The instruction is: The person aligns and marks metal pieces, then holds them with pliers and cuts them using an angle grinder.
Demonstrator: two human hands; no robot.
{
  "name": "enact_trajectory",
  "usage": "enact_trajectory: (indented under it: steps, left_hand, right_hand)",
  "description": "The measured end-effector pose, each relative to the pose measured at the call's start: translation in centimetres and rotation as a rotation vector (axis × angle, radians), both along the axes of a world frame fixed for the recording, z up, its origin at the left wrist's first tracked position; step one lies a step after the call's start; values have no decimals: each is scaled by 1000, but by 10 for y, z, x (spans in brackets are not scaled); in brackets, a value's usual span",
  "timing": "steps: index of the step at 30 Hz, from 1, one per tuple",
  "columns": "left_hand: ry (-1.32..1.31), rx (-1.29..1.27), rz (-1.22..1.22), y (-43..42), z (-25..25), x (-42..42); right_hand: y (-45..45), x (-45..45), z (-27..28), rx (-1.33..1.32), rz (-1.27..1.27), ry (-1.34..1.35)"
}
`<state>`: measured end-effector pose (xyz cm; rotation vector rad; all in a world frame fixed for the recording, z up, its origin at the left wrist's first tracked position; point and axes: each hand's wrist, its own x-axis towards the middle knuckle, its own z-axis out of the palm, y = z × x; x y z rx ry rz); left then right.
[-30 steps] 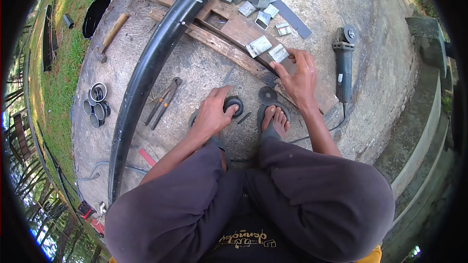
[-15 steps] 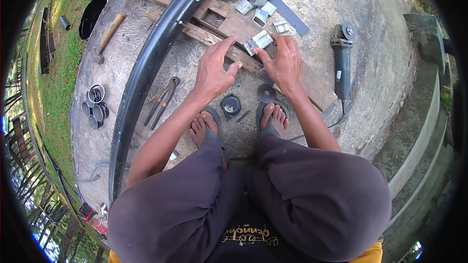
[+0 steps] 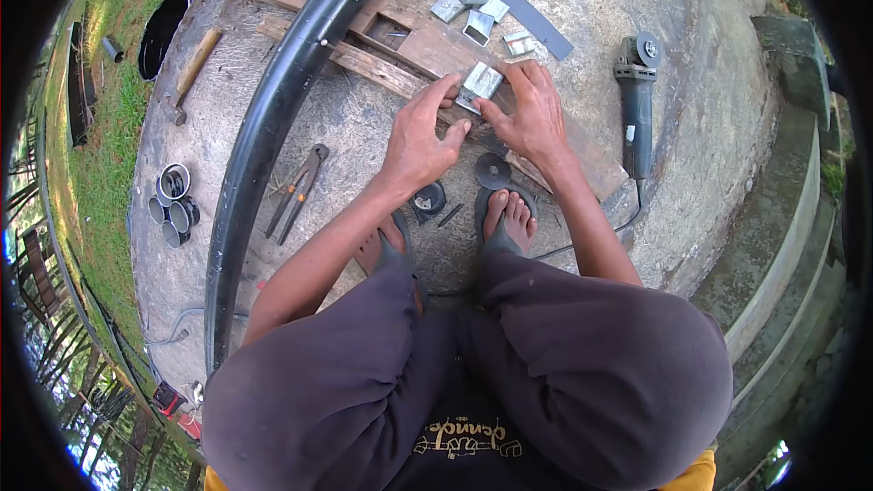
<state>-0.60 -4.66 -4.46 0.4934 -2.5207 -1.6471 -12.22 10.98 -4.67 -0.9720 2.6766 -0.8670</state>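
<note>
A short piece of square metal tube [image 3: 483, 80] sits on the wooden plank, with a second flat metal edge showing just below it. My right hand [image 3: 532, 118] pinches the tube piece from the right, its thumb at the near corner and index finger at the far side. To the left, my left hand [image 3: 423, 141] is held with thumb and fingers apart, fingertips close beside the tube; whether they touch it I cannot tell. More cut tube pieces [image 3: 447, 7] lie in a loose group beyond, by a flat grey metal strip [image 3: 536, 25].
An angle grinder [image 3: 639, 109] lies at the right, its cord running toward my feet. A curved black pipe [image 3: 264, 141] arches along the left. Pincers [image 3: 298, 193], a tape measure [image 3: 427, 200], a cutting disc [image 3: 493, 171], a hammer [image 3: 195, 73] and round pipe pieces [image 3: 174, 182] lie around.
My left hand has moved right and slightly down, closer to the tube piece. The tube piece has turned a little under my right hand. The view has shifted slightly.
</note>
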Motion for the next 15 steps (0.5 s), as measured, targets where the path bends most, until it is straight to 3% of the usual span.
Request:
enact_trajectory:
  steps: [7,15]
  left_hand:
    - [120,-15,-126,-34,-6,-38]
    - [42,-40,-305,-42,0,-61]
  right_hand:
    - [1,-3,0,6,35,-13]
    - [2,-1,6,32,25,-92]
